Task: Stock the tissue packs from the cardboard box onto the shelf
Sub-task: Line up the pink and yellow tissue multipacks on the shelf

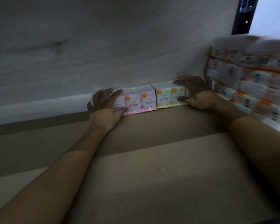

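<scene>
A pink rose-scented tissue pack (141, 101) and a yellow floral tissue pack (168, 97) stand side by side at the back of the wooden shelf (152, 175), against the pale back wall. My left hand (106, 105) grips the left end of the pink pack, fingers over its top and thumb on its front. At the right end of the yellow pack, my right hand (196, 92) holds on in the same way. Both arms reach deep into the shelf. No cardboard box is in view.
A tall stack of orange-and-white tissue packs (252, 78) fills the right side of the shelf, touching the yellow pack's end. The shelf board above (103, 38) hangs low overhead. A dark metal upright (244, 15) stands at the top right.
</scene>
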Demonstrator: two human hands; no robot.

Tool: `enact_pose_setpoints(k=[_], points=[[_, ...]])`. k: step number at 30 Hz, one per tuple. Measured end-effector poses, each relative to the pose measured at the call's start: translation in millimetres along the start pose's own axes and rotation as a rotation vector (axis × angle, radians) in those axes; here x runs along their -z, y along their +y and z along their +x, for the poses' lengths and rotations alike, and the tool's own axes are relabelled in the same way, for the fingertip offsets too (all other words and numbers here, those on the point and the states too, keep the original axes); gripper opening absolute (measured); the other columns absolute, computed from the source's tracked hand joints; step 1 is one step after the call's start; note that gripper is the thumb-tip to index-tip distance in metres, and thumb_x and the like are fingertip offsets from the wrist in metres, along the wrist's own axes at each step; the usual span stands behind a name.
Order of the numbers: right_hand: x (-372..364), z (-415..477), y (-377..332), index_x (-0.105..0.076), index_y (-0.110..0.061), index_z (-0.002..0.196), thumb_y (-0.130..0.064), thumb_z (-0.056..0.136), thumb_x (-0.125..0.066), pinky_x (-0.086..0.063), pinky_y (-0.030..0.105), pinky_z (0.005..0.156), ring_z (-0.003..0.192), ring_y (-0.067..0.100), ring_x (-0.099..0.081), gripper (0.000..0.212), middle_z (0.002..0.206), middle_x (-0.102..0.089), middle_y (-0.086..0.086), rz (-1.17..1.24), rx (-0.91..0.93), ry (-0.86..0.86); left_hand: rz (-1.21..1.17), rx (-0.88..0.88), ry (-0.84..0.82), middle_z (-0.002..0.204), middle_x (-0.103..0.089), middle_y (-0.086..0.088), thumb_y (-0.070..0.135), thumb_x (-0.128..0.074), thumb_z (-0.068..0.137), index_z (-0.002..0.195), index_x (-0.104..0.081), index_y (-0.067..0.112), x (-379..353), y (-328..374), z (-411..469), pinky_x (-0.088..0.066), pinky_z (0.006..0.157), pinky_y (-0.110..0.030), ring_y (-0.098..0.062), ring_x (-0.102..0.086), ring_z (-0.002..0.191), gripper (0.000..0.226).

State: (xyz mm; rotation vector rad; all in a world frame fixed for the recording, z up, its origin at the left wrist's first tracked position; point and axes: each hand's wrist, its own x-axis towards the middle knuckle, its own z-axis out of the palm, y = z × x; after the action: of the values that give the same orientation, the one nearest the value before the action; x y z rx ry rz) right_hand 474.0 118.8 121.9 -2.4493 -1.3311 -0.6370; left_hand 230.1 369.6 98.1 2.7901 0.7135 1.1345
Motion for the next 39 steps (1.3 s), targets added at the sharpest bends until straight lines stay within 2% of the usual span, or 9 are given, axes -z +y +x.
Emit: enact_pose_setpoints(k=[6,10,15,21,26,30,35,37,39], points=[[-1,0,0,-0.031,-0.045,0.144,-0.067,0.075,-0.042,-0.006,0.055,0.113,0.143,0.02,-0.022,0.073,0.154,-0.031,-0.011,-0.026,-0.005,-0.01,0.036,-0.004,0.001,0.15,-0.035,0.006,0.058,-0.064,0.079,0.14,-0.041,0.042,0,0,1,-0.024,0.107,-0.052,-0.022,-0.023,0.139,0.067],[1,-8,-6,-0.03,-0.045,0.144,-0.058,0.086,-0.055,-0.001,0.058,0.115,0.148,0.019,-0.011,0.065,0.158,-0.025,-0.009,-0.02,-0.051,-0.001,0.062,-0.007,0.0,0.15,-0.035,0.006,0.059,-0.063,0.08,0.14,-0.041,0.041,-2,-1,1,-0.025,0.105,-0.052,-0.023,-0.024,0.138,0.067],[9,-27,-21,-0.021,-0.041,0.149,-0.056,0.089,-0.052,0.002,0.057,0.116,0.149,0.019,-0.005,0.068,0.161,-0.017,-0.004,-0.078,-0.103,0.008,0.071,-0.018,-0.01,0.15,-0.035,0.002,0.059,-0.062,0.081,0.141,-0.04,0.039,-1,-1,-1,-0.025,0.105,-0.055,-0.025,-0.024,0.139,0.067],[30,-63,-46,-0.009,-0.037,0.152,-0.054,0.094,-0.046,0.001,0.053,0.118,0.15,0.019,0.003,0.071,0.163,0.0,-0.004,0.007,-0.116,-0.126,0.202,-0.015,-0.071,0.156,-0.024,0.005,0.061,-0.054,0.084,0.146,-0.032,0.04,10,8,-7,-0.002,0.113,-0.063,-0.022,-0.01,0.147,0.069],[50,-85,-71,-0.009,-0.037,0.153,-0.053,0.095,-0.044,-0.003,0.05,0.119,0.15,0.017,0.003,0.069,0.163,0.001,-0.005,-0.039,-0.094,-0.205,0.201,-0.032,-0.107,0.158,-0.024,0.002,0.052,-0.049,0.09,0.147,-0.031,0.036,32,24,-26,-0.002,0.113,-0.064,-0.022,-0.01,0.148,0.062],[66,-107,-92,-0.015,-0.035,0.152,-0.056,0.095,-0.04,-0.005,0.049,0.12,0.15,0.019,0.0,0.065,0.163,-0.002,-0.005,0.042,-0.14,-0.364,0.094,-0.039,-0.16,0.158,-0.023,-0.001,0.042,-0.048,0.093,0.148,-0.029,0.033,51,39,-54,-0.003,0.115,-0.059,-0.022,-0.011,0.148,0.06],[92,-148,-121,-0.025,-0.032,0.15,-0.06,0.097,-0.03,-0.02,0.048,0.116,0.144,0.027,-0.025,0.06,0.16,-0.02,0.001,0.032,-0.197,-0.498,0.006,-0.004,-0.4,0.162,-0.008,0.003,0.049,-0.037,0.098,0.152,-0.02,0.029,79,53,-91,0.005,0.119,-0.046,-0.018,0.002,0.149,0.06],[101,-167,-130,-0.028,-0.032,0.149,-0.059,0.097,-0.031,-0.017,0.049,0.117,0.145,0.024,-0.021,0.059,0.159,-0.022,0.002,0.079,-0.214,-0.501,-0.048,0.003,-0.521,0.162,-0.005,0.002,0.052,-0.031,0.099,0.152,-0.018,0.028,93,61,-107,-0.001,0.12,-0.045,-0.018,0.0,0.149,0.06],[109,-184,-136,-0.03,-0.03,0.148,-0.058,0.097,-0.032,-0.017,0.048,0.118,0.146,0.022,-0.018,0.059,0.16,-0.021,0.0,0.105,-0.228,-0.495,-0.028,-0.027,-0.555,0.161,-0.013,0.0,0.053,-0.031,0.099,0.151,-0.022,0.03,108,71,-121,-0.008,0.119,-0.048,-0.022,-0.009,0.148,0.058]])
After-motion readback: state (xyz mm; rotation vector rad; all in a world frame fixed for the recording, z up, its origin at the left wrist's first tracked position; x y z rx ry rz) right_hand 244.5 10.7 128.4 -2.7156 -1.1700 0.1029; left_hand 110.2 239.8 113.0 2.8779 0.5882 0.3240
